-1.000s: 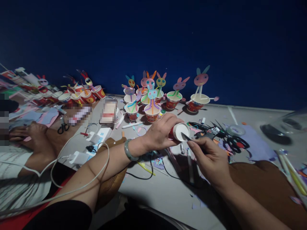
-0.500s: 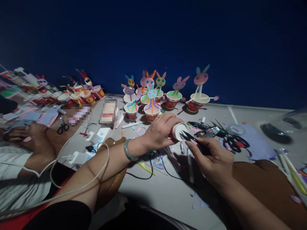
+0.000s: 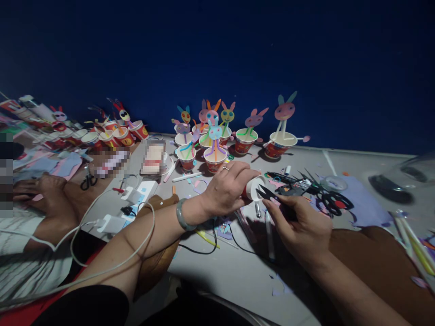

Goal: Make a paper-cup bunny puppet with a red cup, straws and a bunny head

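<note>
So, head view only here. The paper cup (image 3: 254,189) was held tipped on its side, its white base turned toward the scissors, and everything else can be placed from it. Biggest change: the dark scissors (image 3: 269,194) were seen as pretty much one point on the base a second earlier, and now two blade tips were shown, spread slightly apart, right at the base. Whether the base had been pierced couldn't be told. Judging by that, the blade work there was probably mid-go, not done.

The cup was gripped by the left hand (image 3: 231,188), fingers curled around its side, just left of the base. The scissors were held by the right hand (image 3: 304,226), fingers closed around the handles, just right of and below the cup; the handles themselves were mostly hidden.

Compared with the earlier frame, the right hand had been shifted a touch away from the cup, and the cup itself had hardly been moved. Nothing obvious had been changed among the rabbit-figure cups (image 3: 215,164) behind it, or with the black-handled scissors (image 3: 335,204) to its right on the worktop (image 3: 234,276).
</note>
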A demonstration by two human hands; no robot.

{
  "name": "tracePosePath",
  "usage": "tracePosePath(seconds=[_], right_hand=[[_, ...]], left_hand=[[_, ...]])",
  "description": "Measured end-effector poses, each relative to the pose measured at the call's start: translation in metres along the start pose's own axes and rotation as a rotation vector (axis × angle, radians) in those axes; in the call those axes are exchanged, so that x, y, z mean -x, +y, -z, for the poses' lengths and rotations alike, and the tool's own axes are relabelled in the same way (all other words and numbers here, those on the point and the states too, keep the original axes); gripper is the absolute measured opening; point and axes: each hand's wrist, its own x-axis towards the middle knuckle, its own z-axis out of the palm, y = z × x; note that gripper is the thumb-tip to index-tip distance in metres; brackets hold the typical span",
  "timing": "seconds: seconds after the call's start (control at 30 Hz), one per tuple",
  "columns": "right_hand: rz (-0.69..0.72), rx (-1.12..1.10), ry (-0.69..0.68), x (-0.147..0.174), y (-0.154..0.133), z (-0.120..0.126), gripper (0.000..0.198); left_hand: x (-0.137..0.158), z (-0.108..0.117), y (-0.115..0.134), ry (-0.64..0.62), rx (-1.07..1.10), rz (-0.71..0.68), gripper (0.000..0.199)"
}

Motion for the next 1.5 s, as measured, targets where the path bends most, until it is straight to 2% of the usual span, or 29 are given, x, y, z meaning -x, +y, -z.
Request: tracePosePath(seconds=[0.2, 0.43, 0.67, 0.77, 1.0, 1.2, 1.33, 1.5], right_hand=[[-0.008, 0.038, -0.018, 0.001, -0.001, 0.0, 0.024], [0.03, 0.026, -0.016, 0.0, -0.002, 0.0, 0.022], [0.024, 0.037, -0.04, 0.0, -0.001, 0.003, 0.024], [0.057, 0.06, -0.034, -0.001, -0.001, 0.003, 0.022], [0.199, 0.137, 0.003, -0.003, 0.001, 0.006, 0.017], [0.145, 0.119, -0.02, -0.003, 0.006, 0.008, 0.015], [0.151, 0.089, 0.01, -0.003, 0.005, 0.008, 0.012], [0.147, 0.109, 0.008, -0.003, 0.006, 0.007, 0.014]], left_hand=[[0.0, 0.0, 0.002, -0.033, 0.013, 0.059, 0.047], [-0.001, -0.001, 0.003, 0.01, 0.063, 0.049, 0.046], [-0.002, -0.002, 0.004, -0.005, 0.122, 0.092, 0.043], [-0.003, -0.001, 0.004, 0.019, 0.159, 0.084, 0.042], [-0.006, 0.003, 0.001, -0.012, 0.296, 0.065, 0.044], [-0.006, 0.0, -0.005, -0.054, 0.409, 0.051, 0.055], [-0.005, -0.001, -0.007, -0.026, 0.424, 0.047, 0.062], [-0.005, 0.0, -0.008, -0.042, 0.404, 0.032, 0.059]])
